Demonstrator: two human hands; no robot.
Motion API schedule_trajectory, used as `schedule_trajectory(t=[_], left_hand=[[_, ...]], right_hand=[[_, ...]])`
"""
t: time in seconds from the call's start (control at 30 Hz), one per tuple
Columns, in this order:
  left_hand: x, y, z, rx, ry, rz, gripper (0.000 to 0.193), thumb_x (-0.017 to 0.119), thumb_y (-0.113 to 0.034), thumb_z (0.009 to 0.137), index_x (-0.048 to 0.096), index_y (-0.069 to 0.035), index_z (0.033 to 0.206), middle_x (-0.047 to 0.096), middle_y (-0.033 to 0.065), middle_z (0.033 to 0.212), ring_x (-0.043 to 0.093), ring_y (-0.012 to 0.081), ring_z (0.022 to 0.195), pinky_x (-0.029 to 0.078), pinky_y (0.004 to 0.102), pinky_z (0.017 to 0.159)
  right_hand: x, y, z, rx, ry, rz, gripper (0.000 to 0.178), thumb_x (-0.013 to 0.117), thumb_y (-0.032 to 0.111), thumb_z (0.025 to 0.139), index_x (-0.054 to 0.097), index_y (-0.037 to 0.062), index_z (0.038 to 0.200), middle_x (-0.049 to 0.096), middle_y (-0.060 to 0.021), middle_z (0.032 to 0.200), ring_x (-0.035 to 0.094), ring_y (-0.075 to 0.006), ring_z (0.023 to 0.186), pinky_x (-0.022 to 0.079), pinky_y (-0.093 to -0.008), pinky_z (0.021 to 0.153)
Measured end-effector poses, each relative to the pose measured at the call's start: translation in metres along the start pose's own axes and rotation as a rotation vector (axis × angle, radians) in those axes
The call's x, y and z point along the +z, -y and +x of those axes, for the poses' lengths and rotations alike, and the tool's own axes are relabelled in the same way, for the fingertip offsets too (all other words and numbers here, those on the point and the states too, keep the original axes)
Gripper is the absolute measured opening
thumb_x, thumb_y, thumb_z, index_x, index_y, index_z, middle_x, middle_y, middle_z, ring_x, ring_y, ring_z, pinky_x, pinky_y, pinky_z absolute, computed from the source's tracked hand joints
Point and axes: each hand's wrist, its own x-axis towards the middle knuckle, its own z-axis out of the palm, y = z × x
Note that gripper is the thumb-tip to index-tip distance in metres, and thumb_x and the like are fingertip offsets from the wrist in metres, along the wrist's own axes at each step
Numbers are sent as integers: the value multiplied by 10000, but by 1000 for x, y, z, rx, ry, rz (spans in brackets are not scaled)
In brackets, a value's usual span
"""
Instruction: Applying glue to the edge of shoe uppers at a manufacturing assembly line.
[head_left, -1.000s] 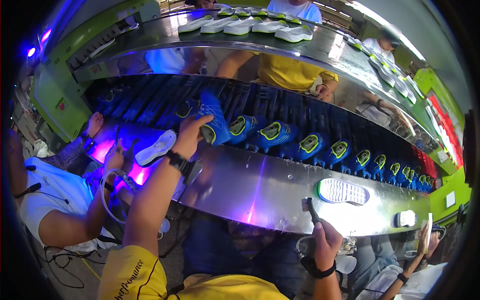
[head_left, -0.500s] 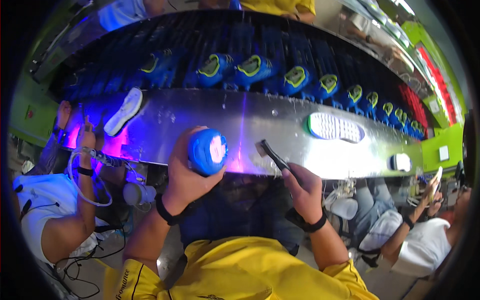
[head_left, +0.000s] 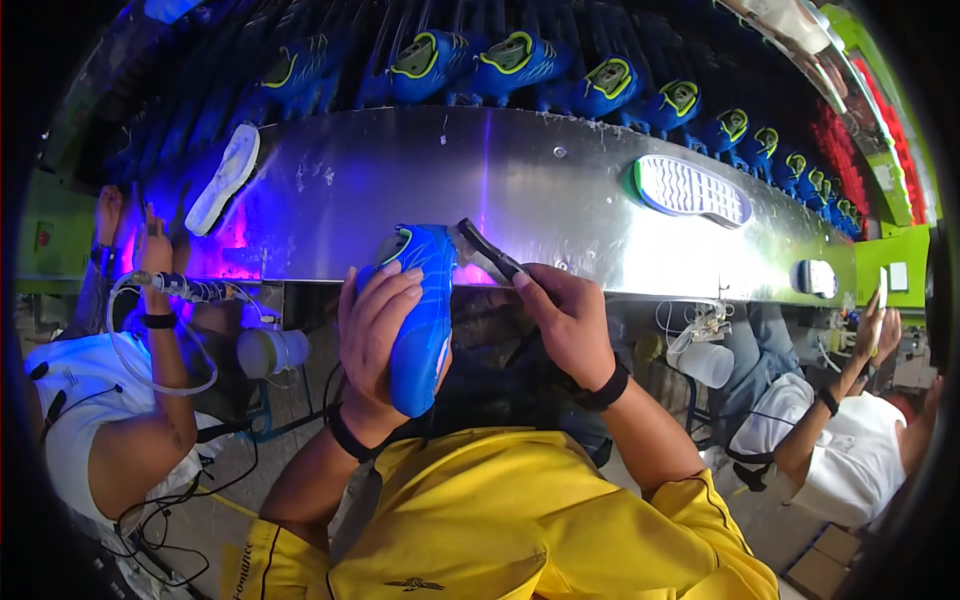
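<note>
My left hand (head_left: 375,340) is wrapped round a blue shoe upper (head_left: 425,310) with a lime collar, held lengthwise with its toe toward me, in front of the metal bench. In my right hand (head_left: 570,325) is a brush (head_left: 492,248) with a dark handle, gripped between thumb and fingers. The brush head is close to the right side of the shoe's heel end; whether it touches I cannot tell. On the bench to the right lies a white shoe sole (head_left: 692,190) with green at its left end, tread up. Another white sole (head_left: 224,180) lies at the left.
Beyond the metal bench (head_left: 380,160) a dark conveyor carries a row of blue shoes (head_left: 520,65). A co-worker in white (head_left: 120,430) sits at my left, hands at the bench edge. Another co-worker (head_left: 830,450) sits at my right, holding a white piece.
My left hand has turned the shoe from end-on to lengthwise. My right hand has brought the brush left, closer to the shoe. The view has tipped down toward me.
</note>
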Motion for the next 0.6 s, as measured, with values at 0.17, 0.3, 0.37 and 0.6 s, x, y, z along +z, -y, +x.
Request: schedule_trajectory(t=[0.17,0.3,0.37,0.6], left_hand=[[4,1,-3,-5,-29,-14,713,862,-81,778,497,-65,1391,627,179,1362,585,408,1340,338,627,1222],[5,-1,-5,-7,-39,-2,707,856,-75,785,497,-60,1393,621,189,1371,583,414,1341,338,627,1220],[5,-3,-4,-5,-32,0,699,852,-73,787,502,-56,1392,618,193,1376,582,416,1341,337,627,1220],[3,-17,5,-4,6,43,679,827,-86,800,515,-36,1401,617,191,1388,583,417,1340,328,627,1221]], right_hand=[[1,-6,-21,10,70,153,242,697,177,1031,750,-49,1097,617,-51,693,500,-99,638,419,-302,588],[-3,-2,-39,120,162,307,222,690,162,1040,755,-43,1096,627,0,729,509,-74,667,408,-266,597],[-12,5,-47,195,218,378,223,693,164,1039,758,-41,1097,630,13,740,512,-67,670,409,-259,597],[-34,24,-64,-47,149,184,196,722,124,998,758,-40,1100,727,-122,830,642,-155,705,500,-296,667]])
